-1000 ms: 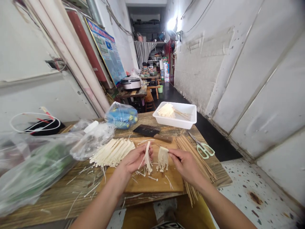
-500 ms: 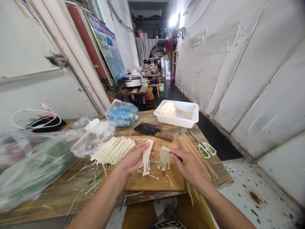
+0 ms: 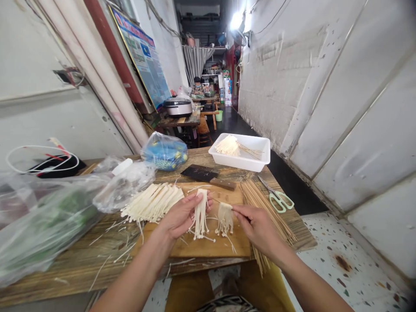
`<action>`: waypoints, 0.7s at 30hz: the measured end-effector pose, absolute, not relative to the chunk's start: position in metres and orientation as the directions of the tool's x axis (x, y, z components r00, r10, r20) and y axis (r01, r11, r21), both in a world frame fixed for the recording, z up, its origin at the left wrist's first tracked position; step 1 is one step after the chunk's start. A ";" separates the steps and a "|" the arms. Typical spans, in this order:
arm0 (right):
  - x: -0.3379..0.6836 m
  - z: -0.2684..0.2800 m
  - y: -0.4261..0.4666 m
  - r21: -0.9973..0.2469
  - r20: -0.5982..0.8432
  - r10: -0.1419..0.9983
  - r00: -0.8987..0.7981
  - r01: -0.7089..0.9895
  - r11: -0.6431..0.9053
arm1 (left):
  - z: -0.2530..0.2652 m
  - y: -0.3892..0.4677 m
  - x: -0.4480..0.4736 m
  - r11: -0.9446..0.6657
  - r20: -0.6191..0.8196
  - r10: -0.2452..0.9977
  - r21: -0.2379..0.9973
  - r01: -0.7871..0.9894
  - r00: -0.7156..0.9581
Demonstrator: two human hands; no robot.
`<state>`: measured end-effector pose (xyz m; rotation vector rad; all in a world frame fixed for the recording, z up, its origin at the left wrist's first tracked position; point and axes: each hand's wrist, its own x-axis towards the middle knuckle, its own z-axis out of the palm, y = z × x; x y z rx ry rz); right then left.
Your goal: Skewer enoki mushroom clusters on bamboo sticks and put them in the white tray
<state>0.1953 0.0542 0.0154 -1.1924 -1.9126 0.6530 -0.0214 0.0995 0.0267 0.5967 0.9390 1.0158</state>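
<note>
We take the cutting board as our landmark. Above its middle, the left hand holds an enoki bundle pinched near the top between thumb and fingers, the stems hanging down with the caps lowermost. Just to the right, also above the board, the right hand has thumb and fingers closed narrowly on a thin skewer beside a skewered enoki portion, which hangs from it like a fringe. We note that the skewer points toward the left hand; whether its tip touches the bundle there we cannot tell.

Across the board's left side we find an enoki pile, its stems laid side by side, with stray strands around it. At the board's far edge lies a cleaver, handle toward the right. Along the board's right side we see loose bamboo skewers and, farther right, scissors with pale green handles. Beyond the board, toward the right, a white plastic tray contains enoki skewers. Left of the board, past the pile, a clear plastic bag encloses something green.
</note>
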 end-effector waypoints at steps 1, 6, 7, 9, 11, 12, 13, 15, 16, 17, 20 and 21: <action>0.195 0.016 0.054 -0.745 0.343 0.902 -0.264 0.508 0.432 | 0.027 0.099 -0.021 0.427 -0.369 0.904 0.792 -0.436 0.215; 0.196 0.018 0.053 -0.741 0.334 0.900 -0.280 0.512 0.434 | 0.031 0.095 -0.021 0.421 -0.342 0.904 0.811 -0.406 0.256; 0.196 0.018 0.053 -0.740 0.331 0.900 -0.283 0.514 0.434 | 0.031 0.095 -0.021 0.421 -0.337 0.904 0.813 -0.402 0.265; 0.197 0.018 0.053 -0.737 0.327 0.902 -0.283 0.520 0.431 | 0.032 0.095 -0.020 0.420 -0.328 0.902 0.818 -0.393 0.282; 0.197 0.019 0.053 -0.736 0.326 0.903 -0.279 0.524 0.428 | 0.032 0.095 -0.020 0.418 -0.320 0.901 0.822 -0.386 0.294; 0.197 0.019 0.053 -0.736 0.326 0.903 -0.278 0.525 0.427 | 0.032 0.096 -0.020 0.416 -0.316 0.901 0.824 -0.384 0.298; 0.197 0.020 0.053 -0.736 0.325 0.903 -0.280 0.525 0.428 | 0.032 0.096 -0.020 0.415 -0.313 0.901 0.826 -0.382 0.301; 0.198 0.020 0.052 -0.735 0.322 0.903 -0.285 0.526 0.428 | 0.031 0.096 -0.019 0.413 -0.309 0.900 0.828 -0.380 0.306; 0.198 0.020 0.052 -0.735 0.321 0.903 -0.285 0.526 0.428 | 0.031 0.096 -0.019 0.413 -0.307 0.900 0.828 -0.380 0.309; 0.198 0.020 0.052 -0.735 0.323 0.902 -0.286 0.525 0.430 | 0.031 0.096 -0.019 0.412 -0.305 0.900 0.828 -0.381 0.311; 0.199 0.020 0.052 -0.735 0.339 0.896 -0.287 0.513 0.443 | 0.030 0.095 -0.019 0.406 -0.296 0.902 0.830 -0.383 0.315; 0.199 0.021 0.052 -0.736 0.345 0.893 -0.289 0.507 0.448 | 0.030 0.095 -0.018 0.399 -0.290 0.904 0.833 -0.382 0.313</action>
